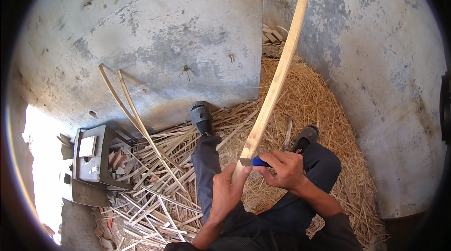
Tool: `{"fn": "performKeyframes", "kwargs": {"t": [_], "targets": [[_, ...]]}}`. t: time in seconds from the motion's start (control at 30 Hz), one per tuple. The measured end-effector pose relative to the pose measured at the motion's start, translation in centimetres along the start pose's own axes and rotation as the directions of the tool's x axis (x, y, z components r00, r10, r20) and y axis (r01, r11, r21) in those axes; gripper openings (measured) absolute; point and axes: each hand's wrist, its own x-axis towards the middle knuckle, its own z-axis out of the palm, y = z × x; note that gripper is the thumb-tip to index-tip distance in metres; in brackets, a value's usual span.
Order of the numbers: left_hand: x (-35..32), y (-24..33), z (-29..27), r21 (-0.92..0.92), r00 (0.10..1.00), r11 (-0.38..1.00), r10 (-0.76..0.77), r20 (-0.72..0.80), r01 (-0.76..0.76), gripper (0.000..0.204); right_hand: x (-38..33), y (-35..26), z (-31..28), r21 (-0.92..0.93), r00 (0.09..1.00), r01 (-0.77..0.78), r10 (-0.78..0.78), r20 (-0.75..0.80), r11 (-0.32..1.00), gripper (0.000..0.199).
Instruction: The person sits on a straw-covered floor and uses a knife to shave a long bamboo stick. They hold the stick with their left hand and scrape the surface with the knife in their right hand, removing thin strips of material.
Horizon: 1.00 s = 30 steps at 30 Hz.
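A long, pale wooden strip [276,89] slants up and away from me, its near end gripped in my left hand [228,190]. The thumb of that hand lies along the strip near the cutting spot. My right hand [285,170] is closed round the blue handle of a utility knife [260,162]. Its flat metal blade lies across the strip, just beyond my left fingertips. The strip's lowest end is hidden in my left palm.
Thin wood strips [164,204] lie piled at the left, with straw-like shavings [310,91] heaped at the right. Two long strips [129,98] lean against the grey wall [188,25]. A dark metal box [101,154] stands at far left. My shoes [201,115] rest amid the scraps.
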Motion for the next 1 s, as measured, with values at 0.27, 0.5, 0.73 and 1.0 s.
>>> {"fn": "performKeyframes", "kwargs": {"t": [0.27, 0.5, 0.73, 1.0], "targets": [[-0.2, 0.1, -0.3, -0.006, 1.000, 1.000, -0.009, 0.013, 0.009, 0.029, 0.3, 0.0, -0.3, -0.026, 1.000, -0.007, 0.007, -0.008, 1.000, 0.031], [-0.6, -0.2, -0.3, -0.008, 0.999, 0.999, -0.034, 0.031, 0.035, 0.031, 1.4, 1.2, -1.4, -0.061, 0.997, 0.021, -0.025, -0.079, 0.998, 0.028], [-0.5, -0.2, -0.5, -0.029, 0.999, 0.999, -0.022, 0.023, 0.023, 0.030, 1.7, 1.2, -1.2, -0.049, 0.993, 0.040, -0.045, -0.112, 0.998, 0.028], [-0.7, -0.6, -1.0, -0.081, 1.000, 0.997, -0.017, 0.011, 0.018, 0.031, 2.6, 1.0, -1.3, -0.051, 0.991, 0.055, -0.060, -0.120, 0.997, 0.029]]}}
